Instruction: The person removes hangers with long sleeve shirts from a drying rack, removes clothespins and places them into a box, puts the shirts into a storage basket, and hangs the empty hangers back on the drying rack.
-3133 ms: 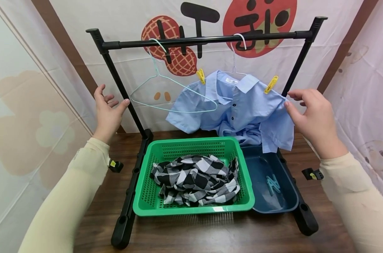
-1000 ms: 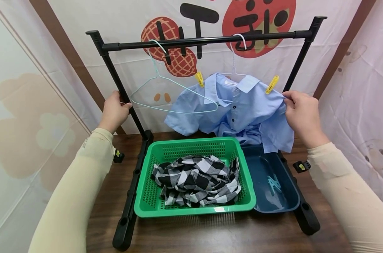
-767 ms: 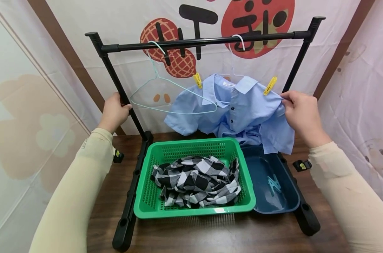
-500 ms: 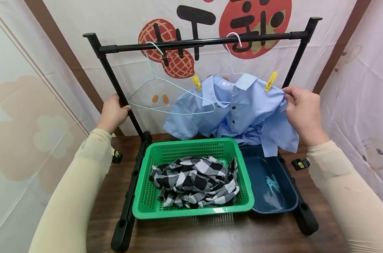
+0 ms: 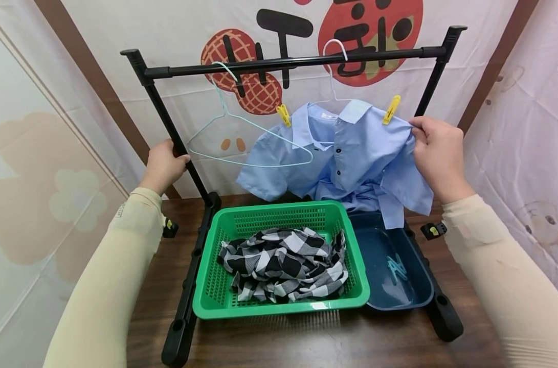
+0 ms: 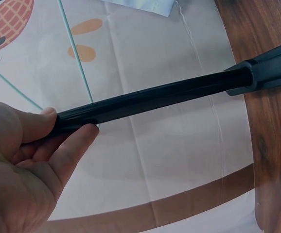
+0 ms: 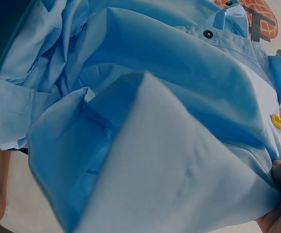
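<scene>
A light blue short-sleeved shirt [image 5: 359, 138] hangs on a white hanger [image 5: 331, 76], with yellow clothespins [image 5: 391, 110] at both shoulders. The right hand [image 5: 440, 158] pinches the shirt's shoulder edge beside the right-hand clothespin; in the right wrist view the sleeve [image 7: 155, 160] fills much of the picture. The left hand [image 5: 162, 164] grips the left upright of the black rack [image 5: 288, 62]; the left wrist view shows thumb and fingers round the dark tube [image 6: 169, 94]. The white hanger's hook stands partly above the bar; whether it touches the bar I cannot tell.
A mint hanger [image 5: 251, 164] hangs on the bar at the left. Below stands a green basket [image 5: 279, 309] with a black-and-white checked cloth [image 5: 285, 263]. Beside it, a dark blue tray [image 5: 380, 301] holds light blue clothespins [image 5: 396, 268]. A printed curtain hangs behind.
Both hands have closed in, the left onto the upright and the right onto the shirt. Recently the right hand, shirt and white hanger have risen slightly, the hanger's hook shifting left and up.
</scene>
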Available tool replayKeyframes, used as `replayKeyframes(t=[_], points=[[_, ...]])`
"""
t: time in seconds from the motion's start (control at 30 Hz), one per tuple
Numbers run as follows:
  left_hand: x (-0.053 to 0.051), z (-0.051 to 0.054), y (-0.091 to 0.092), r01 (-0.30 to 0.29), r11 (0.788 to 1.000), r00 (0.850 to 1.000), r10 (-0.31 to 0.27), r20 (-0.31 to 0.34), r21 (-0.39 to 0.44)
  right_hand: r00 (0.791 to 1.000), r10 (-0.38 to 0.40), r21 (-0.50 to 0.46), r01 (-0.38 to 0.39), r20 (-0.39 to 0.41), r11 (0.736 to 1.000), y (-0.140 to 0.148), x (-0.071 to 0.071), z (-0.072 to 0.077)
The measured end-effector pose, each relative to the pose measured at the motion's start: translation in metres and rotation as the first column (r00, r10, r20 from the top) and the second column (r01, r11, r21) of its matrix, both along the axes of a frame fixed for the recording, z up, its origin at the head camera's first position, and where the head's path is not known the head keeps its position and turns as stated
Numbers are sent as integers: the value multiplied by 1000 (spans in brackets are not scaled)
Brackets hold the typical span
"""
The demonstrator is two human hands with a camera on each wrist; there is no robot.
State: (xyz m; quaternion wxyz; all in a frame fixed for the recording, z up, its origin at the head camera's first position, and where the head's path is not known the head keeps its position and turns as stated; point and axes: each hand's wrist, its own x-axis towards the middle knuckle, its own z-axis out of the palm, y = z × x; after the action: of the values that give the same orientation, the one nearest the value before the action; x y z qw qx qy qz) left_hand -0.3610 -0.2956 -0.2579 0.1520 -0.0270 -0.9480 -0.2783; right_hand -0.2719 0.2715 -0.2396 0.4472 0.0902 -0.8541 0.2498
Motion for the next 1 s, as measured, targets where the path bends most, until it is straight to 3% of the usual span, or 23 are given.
replayKeyframes(t=[0.6, 1.0], points=[[2, 0, -1, 21, 1000, 1000, -21, 18, -18, 999, 24, -51, -22, 46, 998, -6, -19, 10], [2, -3, -2, 16, 1000, 1000, -16, 5, -24, 995, 25, -73, -18, 102, 997, -2, -20, -10]])
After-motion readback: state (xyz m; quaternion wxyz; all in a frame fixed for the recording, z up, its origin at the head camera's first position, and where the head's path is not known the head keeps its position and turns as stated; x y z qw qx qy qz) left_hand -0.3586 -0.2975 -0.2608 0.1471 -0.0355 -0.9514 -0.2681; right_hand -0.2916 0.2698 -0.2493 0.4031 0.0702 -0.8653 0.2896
